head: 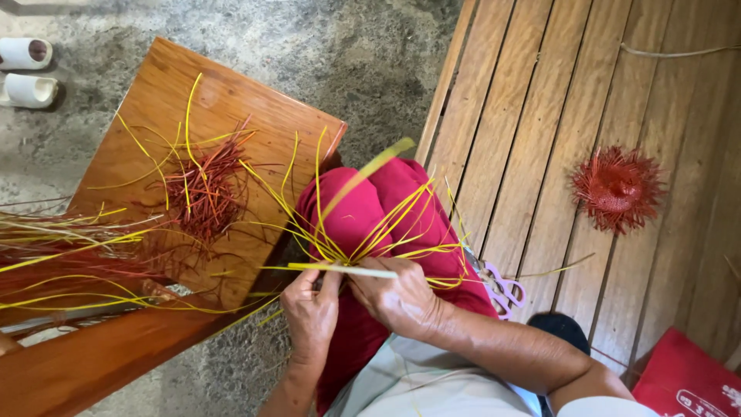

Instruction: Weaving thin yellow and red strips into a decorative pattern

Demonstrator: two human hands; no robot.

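Yellow strips' (363, 232) crossing under fingers (328, 282)

Both forearms reach forward from the lower edge and meet over the lap. The left hand (310, 307) is curled, thumb and forefinger pinched. The right hand (395, 297) lies just beside it, knuckles up, fingers folded in a closed grip.

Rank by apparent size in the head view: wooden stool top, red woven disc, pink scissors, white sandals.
1. Wooden stool top, largest by far.
2. Red woven disc.
3. White sandals as a pair, close to the disc; unsure.
4. Pink scissors, partly hidden by the leg, so only the visible part counts.
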